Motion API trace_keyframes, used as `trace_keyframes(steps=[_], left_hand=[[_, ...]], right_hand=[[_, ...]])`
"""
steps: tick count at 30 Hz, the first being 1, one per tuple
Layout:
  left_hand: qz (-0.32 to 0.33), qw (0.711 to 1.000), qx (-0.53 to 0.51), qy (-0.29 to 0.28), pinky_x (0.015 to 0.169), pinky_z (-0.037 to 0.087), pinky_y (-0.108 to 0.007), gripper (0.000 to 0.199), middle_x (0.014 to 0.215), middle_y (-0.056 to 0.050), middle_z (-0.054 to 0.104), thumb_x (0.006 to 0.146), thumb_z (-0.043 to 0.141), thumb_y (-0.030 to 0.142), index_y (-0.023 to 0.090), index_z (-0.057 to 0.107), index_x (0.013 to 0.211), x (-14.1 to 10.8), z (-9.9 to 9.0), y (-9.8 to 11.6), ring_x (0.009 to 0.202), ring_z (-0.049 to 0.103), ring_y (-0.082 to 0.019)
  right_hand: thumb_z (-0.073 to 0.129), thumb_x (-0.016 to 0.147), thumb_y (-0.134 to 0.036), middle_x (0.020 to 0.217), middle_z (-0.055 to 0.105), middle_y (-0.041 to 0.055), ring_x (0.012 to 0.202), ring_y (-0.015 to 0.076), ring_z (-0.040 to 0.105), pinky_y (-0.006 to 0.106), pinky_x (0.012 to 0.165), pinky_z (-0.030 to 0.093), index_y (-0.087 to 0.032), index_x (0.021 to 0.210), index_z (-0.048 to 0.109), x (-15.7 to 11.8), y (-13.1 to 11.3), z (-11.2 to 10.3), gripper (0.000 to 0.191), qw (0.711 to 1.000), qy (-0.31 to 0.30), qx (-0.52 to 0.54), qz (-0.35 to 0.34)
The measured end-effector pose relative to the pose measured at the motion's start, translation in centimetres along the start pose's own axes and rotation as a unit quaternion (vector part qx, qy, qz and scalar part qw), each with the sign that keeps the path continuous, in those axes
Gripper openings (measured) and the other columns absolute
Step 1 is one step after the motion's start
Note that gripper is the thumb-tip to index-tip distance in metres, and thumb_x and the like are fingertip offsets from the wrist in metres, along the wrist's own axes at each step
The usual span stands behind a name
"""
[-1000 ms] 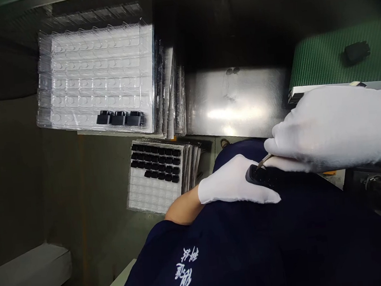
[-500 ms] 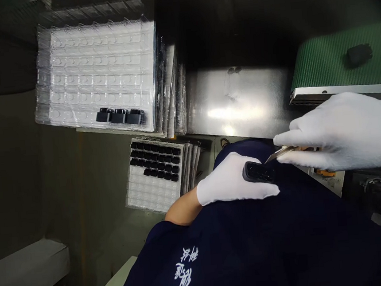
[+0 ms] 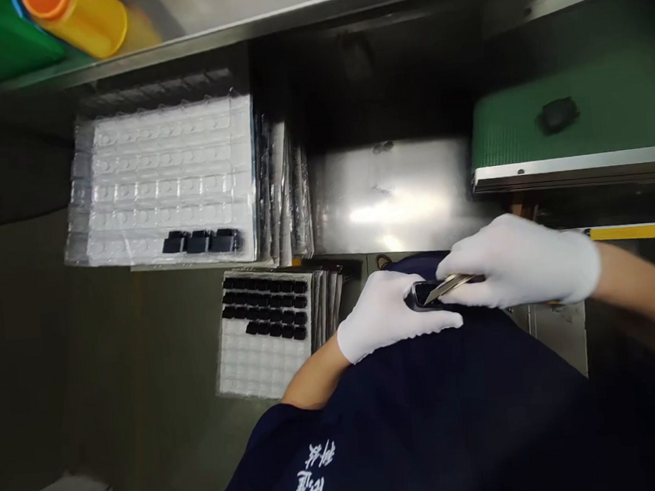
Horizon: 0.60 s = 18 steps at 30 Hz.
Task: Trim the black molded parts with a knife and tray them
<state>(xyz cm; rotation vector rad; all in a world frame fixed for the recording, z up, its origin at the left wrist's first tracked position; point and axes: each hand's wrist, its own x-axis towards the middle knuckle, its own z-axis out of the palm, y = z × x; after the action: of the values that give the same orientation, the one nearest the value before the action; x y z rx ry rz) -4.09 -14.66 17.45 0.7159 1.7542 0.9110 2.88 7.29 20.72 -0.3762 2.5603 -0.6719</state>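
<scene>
My left hand [image 3: 388, 313], in a white glove, is closed around a small black plastic part [image 3: 415, 297] held in front of my dark shirt. The open face of the part points to the right, and its far side is hidden by the fingers. My right hand [image 3: 512, 264], gloved as well, grips a knife [image 3: 449, 287] with a narrow, pointed metal blade. The blade tip lies at the black part's opening; whether it touches the inside I cannot tell. Both hands are close together.
At the left lies a stack of clear trays [image 3: 171, 202], three black parts in its top one. Below it, a smaller tray stack [image 3: 263, 369] holds several rows of black parts. On the right, a green conveyor belt [image 3: 615, 125] carries one dark part [image 3: 558, 115]. A yellow container [image 3: 99, 25] stands upper left.
My right hand has moved left, bringing the knife blade from beside the black part to its opening. My left hand still holds the part. The view has tilted, showing a shelf edge at the top.
</scene>
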Motion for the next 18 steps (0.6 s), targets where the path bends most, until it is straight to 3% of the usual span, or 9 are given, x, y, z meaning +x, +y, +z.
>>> trace_keyframes(steps=[3,5,8,11,14,18], left_hand=[[0.015,0.996,0.087,0.026,0.056,0.032,-0.023,0.053,0.058,0.004,0.055,0.071,0.088,0.058,0.015,0.06,0.059,1.1,0.6,-0.7,0.058,0.049,-0.009],[0.02,0.993,0.111,0.024,0.056,0.033,-0.024,0.053,0.058,0.004,0.056,0.072,0.086,0.061,0.016,0.061,0.06,2.0,1.0,-0.8,0.058,0.049,-0.01],[0.019,0.993,0.116,0.027,0.066,0.047,-0.026,0.04,0.075,0.0,0.071,0.08,0.081,0.057,0.018,0.074,0.083,3.4,1.8,-0.6,0.07,0.063,-0.016],[0.026,0.987,0.133,0.09,0.089,0.055,-0.034,0.039,0.108,-0.004,0.078,0.092,0.07,0.053,0.022,0.075,0.116,4.8,2.5,-0.6,0.098,0.072,-0.024],[0.026,0.981,0.129,0.142,0.101,0.055,-0.041,0.044,0.124,-0.006,0.076,0.097,0.062,0.053,0.022,0.071,0.127,6.0,3.4,-0.9,0.112,0.071,-0.026],[0.034,0.983,0.128,0.126,0.099,0.058,-0.042,0.039,0.12,-0.005,0.078,0.098,0.06,0.05,0.022,0.074,0.122,7.1,5.0,-0.8,0.11,0.073,-0.026]], right_hand=[[0.057,0.093,-0.031,0.071,0.07,0.0,0.06,0.0116,0.052,0.027,0.057,0.031,-0.019,0.078,0.068,0.7,-0.2,1.2,0.023,0.999,-0.034,0.042,-0.003],[0.056,0.09,-0.03,0.074,0.07,0.0019,0.061,0.0126,0.051,0.027,0.058,0.03,-0.018,0.078,0.068,0.7,0.2,1.8,0.021,0.999,-0.03,0.044,0.012],[0.053,0.092,-0.035,0.078,0.073,0.0047,0.065,0.0149,0.056,0.027,0.058,0.028,-0.017,0.083,0.07,-0.2,1.5,2.0,0.026,0.999,-0.021,0.017,0.047],[0.051,0.095,-0.036,0.084,0.074,0.0076,0.072,0.0185,0.063,0.028,0.06,0.028,-0.017,0.091,0.073,-2.3,4.1,1.0,0.029,0.988,0.025,-0.056,0.141],[0.052,0.095,-0.036,0.085,0.073,0.0106,0.077,0.022,0.067,0.028,0.062,0.033,-0.016,0.096,0.074,-5.5,8.6,-1.0,0.03,0.942,0.088,-0.132,0.296],[0.056,0.094,-0.034,0.086,0.074,0.014,0.084,0.0267,0.071,0.032,0.073,0.042,-0.014,0.099,0.075,-9.7,17.1,-3.4,0.028,0.848,0.128,-0.178,0.483]])
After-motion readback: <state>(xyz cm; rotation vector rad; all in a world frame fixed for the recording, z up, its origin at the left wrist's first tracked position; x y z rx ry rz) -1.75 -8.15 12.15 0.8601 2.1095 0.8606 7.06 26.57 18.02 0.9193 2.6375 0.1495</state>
